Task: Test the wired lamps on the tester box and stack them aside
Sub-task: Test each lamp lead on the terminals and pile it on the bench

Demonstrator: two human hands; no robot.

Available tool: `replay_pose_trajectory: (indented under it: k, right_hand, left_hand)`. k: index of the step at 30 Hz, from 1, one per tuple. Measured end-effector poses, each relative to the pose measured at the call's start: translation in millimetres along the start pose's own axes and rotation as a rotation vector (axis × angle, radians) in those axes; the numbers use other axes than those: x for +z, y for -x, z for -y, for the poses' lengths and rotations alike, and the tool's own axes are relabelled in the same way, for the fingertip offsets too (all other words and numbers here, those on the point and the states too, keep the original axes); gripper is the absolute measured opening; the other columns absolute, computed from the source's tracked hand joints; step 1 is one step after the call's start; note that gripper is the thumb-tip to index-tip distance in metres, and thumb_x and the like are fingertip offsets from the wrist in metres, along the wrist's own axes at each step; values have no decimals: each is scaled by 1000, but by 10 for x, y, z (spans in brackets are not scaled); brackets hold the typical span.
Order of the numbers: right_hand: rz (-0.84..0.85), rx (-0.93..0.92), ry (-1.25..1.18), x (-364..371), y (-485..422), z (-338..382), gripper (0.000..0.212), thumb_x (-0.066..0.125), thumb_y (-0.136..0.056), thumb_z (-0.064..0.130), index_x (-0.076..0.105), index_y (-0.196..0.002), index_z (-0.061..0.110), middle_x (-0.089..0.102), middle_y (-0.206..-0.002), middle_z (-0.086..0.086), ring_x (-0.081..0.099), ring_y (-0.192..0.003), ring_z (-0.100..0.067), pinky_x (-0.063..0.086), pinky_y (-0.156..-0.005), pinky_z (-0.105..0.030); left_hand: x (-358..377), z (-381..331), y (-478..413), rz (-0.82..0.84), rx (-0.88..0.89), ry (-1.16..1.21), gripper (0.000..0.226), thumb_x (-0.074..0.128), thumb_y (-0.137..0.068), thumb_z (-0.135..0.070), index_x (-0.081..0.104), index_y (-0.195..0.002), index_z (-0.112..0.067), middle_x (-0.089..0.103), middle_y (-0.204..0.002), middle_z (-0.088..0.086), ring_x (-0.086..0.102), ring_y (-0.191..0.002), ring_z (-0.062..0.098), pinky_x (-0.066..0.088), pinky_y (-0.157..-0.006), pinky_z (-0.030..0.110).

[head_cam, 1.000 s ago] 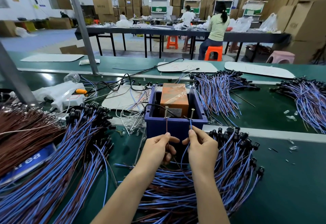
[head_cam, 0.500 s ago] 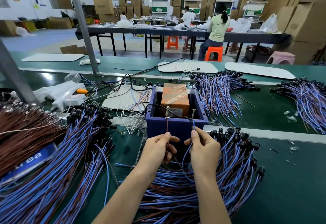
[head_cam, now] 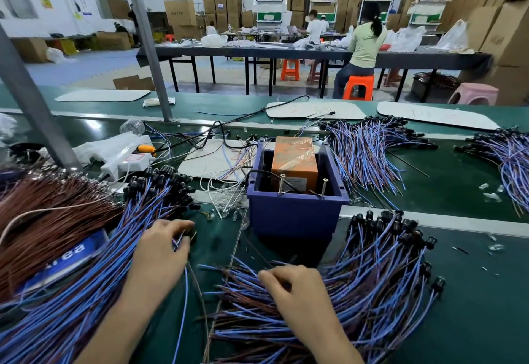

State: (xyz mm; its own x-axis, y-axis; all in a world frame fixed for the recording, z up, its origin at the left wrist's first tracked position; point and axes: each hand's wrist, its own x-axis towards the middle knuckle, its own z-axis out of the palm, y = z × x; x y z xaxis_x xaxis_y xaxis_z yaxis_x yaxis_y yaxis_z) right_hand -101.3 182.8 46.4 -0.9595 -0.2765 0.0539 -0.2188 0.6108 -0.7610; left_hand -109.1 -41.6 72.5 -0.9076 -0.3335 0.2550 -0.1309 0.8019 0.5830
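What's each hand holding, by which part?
Left hand pinches a wired lamp by its wires near the black head. Right hand rests on the right pile's wire ends; hold unclear.

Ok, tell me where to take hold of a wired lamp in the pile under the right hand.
Pinch it by its loose wire ends, which fan out beside the right hand, coming from above on the near left. The black lamp heads crowd the pile's far right edge, and the free ends probably must touch the tester box screws.
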Motion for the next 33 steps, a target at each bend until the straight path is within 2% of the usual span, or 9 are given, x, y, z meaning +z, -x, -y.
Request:
replay_pose_trajectory:
  k: [3, 5, 14, 17, 21, 23, 26, 31, 33]
  right_hand:
    - [3, -28, 153, 61, 13, -38, 32, 50, -96, 44, 73, -86, 25, 67, -83, 12, 52, -81, -3, 38, -76, -18]
    - [-4, -29, 182, 80, 8, -60, 33, 48, -96, 46, 73, -99, 25, 67, -95, 13, 49, -93, -6, 38, -84, -20]
    - [0, -29, 148, 78, 25, -86, 34, 46, -97, 47, 72, -103, 26, 64, -98, 14, 48, -96, -5, 39, -88, -21]
    - [-10, -40, 141, 77, 33, -100, 34, 45, -97, 47, 71, -103, 27, 64, -99, 14, 48, -97, -5, 38, -86, -19]
    - [-86, -46, 21, 72, 57, -96, 23, 53, -96, 37, 71, -105, 27, 64, -97, 18, 52, -95, 2, 41, -87, -14]
    - [-169, -26, -109, 55, 80, -67, 17, 57, -95, 32, 72, -103, 29, 66, -94, 22, 57, -93, 5, 44, -86, -14]
    - [-225, 36, -409, -13, 99, 3, 16, 58, -94, 28, 73, -96, 33, 72, -83, 16, 64, -83, 3, 47, -73, -12]
    - [-268, 139, -729, -159, 103, -12, 13, 62, -90, 24, 74, -83, 23, 63, -59, 1, 49, -49, -4, 38, -50, -16]
    - [-277, 185, -903, -211, 95, -37, 18, 57, -93, 18, 66, -78, 14, 65, -64, -3, 43, -44, -11, 36, -44, -20]
  left_hand:
    - [84, 276, -19, 235, -41, -388, 44, 59, -91, -29, 50, -134, -23, 49, -121, 6, 51, -108, 25, 42, -92, 32]
    - [158, 349, 39, 225, -32, -426, 47, 58, -92, -32, 44, -136, -26, 45, -121, 3, 46, -110, 22, 39, -94, 30]
    - [206, 308, -8, 54, -37, -220, 8, 62, -87, -23, 67, -88, -18, 57, -91, 1, 53, -92, 25, 46, -81, 38]
    - [165, 236, -54, -38, -97, -110, 24, 68, -86, -29, 65, -70, -12, 60, -74, 2, 57, -74, 23, 44, -71, 35]
    - [109, 23, 36, -154, -86, 125, 25, 72, -83, -24, 60, -64, -13, 59, -58, -3, 54, -58, 14, 37, -60, 32]
    - [99, -175, 165, -152, -33, 245, 22, 73, -81, -22, 60, -65, -17, 60, -57, -5, 53, -55, 8, 40, -57, 20]
    - [151, -518, 378, 7, 86, 452, 16, 75, -77, -15, 62, -75, -22, 66, -69, -11, 61, -66, 3, 44, -63, 8]
    - [387, -757, 570, 322, 146, 573, 19, 71, -81, -7, 61, -73, -22, 65, -65, 0, 58, -57, 8, 46, -60, 20]
    - [412, -753, 580, 419, 91, 655, 20, 69, -83, -6, 61, -74, -23, 64, -64, 5, 54, -52, 12, 45, -55, 24]
